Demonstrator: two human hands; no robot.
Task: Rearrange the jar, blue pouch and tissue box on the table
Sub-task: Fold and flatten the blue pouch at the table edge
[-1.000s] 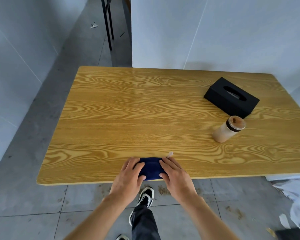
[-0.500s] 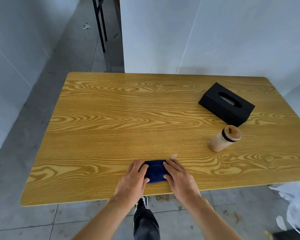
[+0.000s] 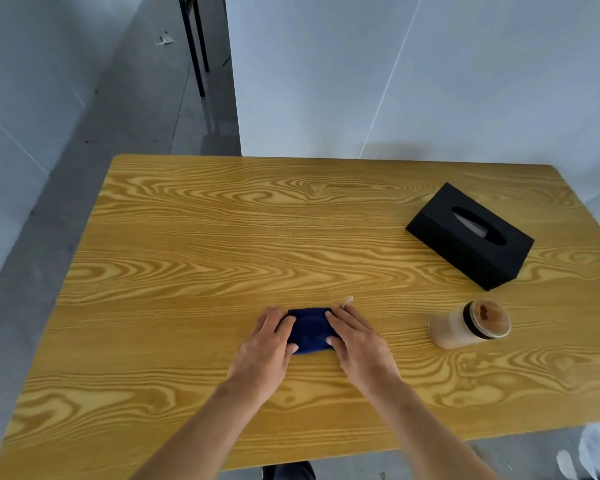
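We have both hands on the blue pouch [image 3: 309, 329], which lies flat on the desk [image 3: 187, 258] toward the near edge, roughly in the middle of its width. Our left hand [image 3: 267, 344] covers the pouch's left end and our right hand [image 3: 355, 341] covers its right end, fingers curled over the cloth and thumbs at its near side, so the soft thing is pinched from both ends rather than from one. We judge this grip suits a limp pouch: held at one corner it would sag or fold, while two hands keep it flat and let us slide or lift it squarely. A small pale tab [image 3: 347, 301], perhaps a zip pull, pokes out just beyond the right fingertips.

The jar [image 3: 470, 325] is on the desk well to the right of our right hand; whether it stands or lies tipped we cannot tell from this angle. Beyond it, near but not touching, the black tissue box [image 3: 468, 237] sits at an angle near the far right corner, its slot facing up. Neither is being handled.

The left and far parts of the desk are bare wood, which leaves room for placing. We take it that the pouch is the piece in hand now, with jar and box yet to be dealt with
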